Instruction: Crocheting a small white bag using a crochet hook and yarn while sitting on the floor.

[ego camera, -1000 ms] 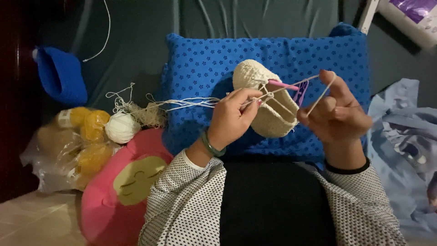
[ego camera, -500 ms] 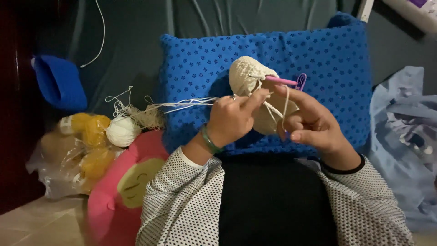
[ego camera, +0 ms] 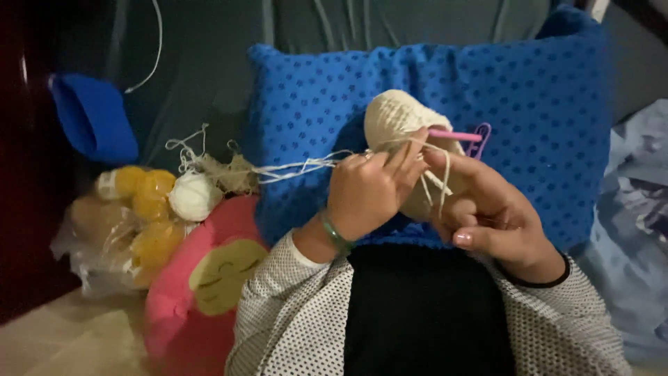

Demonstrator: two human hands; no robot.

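- While the person sits behind the blue dotted pillow (ego camera: 543,111), both hands have come closer together than a second ago, when the right one was stretched out to the right with the yarn.
- Now the left hand (ego camera: 369,191) pinches the cream crocheted piece (ego camera: 393,122), which rests against the pillow's middle.
- Its partner, the right hand (ego camera: 487,216), is closed on the pink crochet hook (ego camera: 456,134), with cream strands (ego camera: 299,166) looped over the fingers; I judge that a new stitch is being worked.
- Those strands run left to a white yarn ball (ego camera: 193,196), near the yellow balls (ego camera: 149,191) in a clear bag.
- Nearer, at the left, lies a pink cushion (ego camera: 177,306).
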